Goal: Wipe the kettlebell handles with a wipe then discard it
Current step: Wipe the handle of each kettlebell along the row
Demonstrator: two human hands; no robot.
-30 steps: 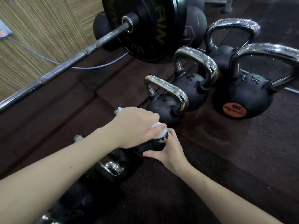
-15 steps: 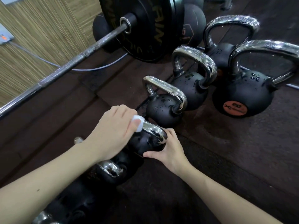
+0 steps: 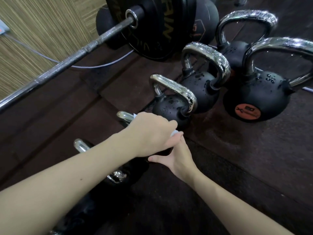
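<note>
A row of black kettlebells with chrome handles stands on the dark floor. My left hand (image 3: 153, 133) is closed around a white wipe (image 3: 174, 133) and covers most of the handle (image 3: 124, 115) of a small kettlebell; only the handle's left end shows. My right hand (image 3: 176, 155) rests against that kettlebell's body from the right, steadying it. Beyond it stand a wet kettlebell (image 3: 171, 107), a larger one (image 3: 203, 85) and one with an orange label (image 3: 255, 100). Nearer me, another chrome handle (image 3: 80, 146) pokes out behind my left forearm.
A loaded barbell (image 3: 81, 53) with a black plate (image 3: 152, 28) lies across the upper left. A grey cable (image 3: 94, 66) runs along the floor by the woven wall. A further kettlebell (image 3: 237, 31) and black balls sit at the back.
My left hand has slid the wipe from the handle's left part over to its right end, near my right hand. The right hand has stayed on the kettlebell.
</note>
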